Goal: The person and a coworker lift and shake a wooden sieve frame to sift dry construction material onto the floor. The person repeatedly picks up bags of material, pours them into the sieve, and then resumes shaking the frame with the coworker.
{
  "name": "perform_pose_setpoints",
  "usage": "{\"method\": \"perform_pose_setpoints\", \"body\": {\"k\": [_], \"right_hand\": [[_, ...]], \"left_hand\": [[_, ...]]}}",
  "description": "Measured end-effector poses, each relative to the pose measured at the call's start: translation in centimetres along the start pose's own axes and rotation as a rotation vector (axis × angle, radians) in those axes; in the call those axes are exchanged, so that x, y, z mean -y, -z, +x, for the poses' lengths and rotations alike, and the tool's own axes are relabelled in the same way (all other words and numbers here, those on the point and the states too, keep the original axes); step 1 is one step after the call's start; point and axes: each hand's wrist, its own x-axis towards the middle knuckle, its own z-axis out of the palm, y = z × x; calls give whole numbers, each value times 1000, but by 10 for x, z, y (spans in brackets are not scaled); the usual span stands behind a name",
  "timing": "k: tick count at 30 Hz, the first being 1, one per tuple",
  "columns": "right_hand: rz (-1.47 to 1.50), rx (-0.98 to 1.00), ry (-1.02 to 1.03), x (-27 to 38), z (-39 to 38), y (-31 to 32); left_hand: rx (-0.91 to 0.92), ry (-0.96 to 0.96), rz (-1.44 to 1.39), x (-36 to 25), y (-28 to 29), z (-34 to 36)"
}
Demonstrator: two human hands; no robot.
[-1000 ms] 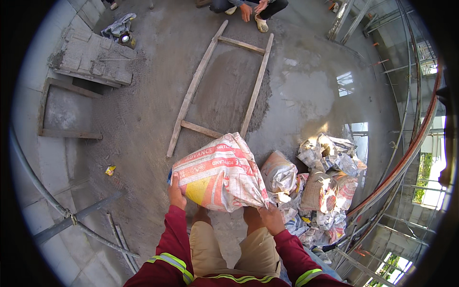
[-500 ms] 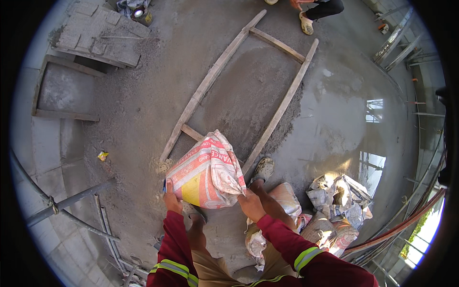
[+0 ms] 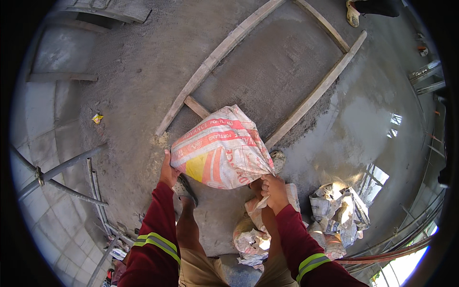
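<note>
Left hand [image 3: 168, 171] and right hand [image 3: 276, 192], both gripping one red-and-white sack [image 3: 220, 149].
Sack: at the near end of the wooden frame [image 3: 210, 63], partly hiding it; left edge in left hand, gathered corner in right hand. Crumpled sacks [image 3: 340, 210]: right of the frame's near end.

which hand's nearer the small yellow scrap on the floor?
Left. The left hand, at the left end of the sack, is to the right of the yellow scrap and closer to the person; the right hand, at the sack's right corner, is farther right.
</note>
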Motion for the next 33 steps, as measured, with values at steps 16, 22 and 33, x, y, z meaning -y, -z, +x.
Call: {"method": "perform_pose_setpoints", "body": {"k": [16, 22, 33], "right_hand": [[-358, 62, -161, -63, -59, -94], [-421, 53, -224, -80, -66, -109], [-404, 87, -250, -74, -55, -107]], "left_hand": [[-215, -373, 1258, -56, 29, 161], [-143, -276, 1239, -62, 26, 181], [-258, -283, 1294, -76, -23, 163]]}}
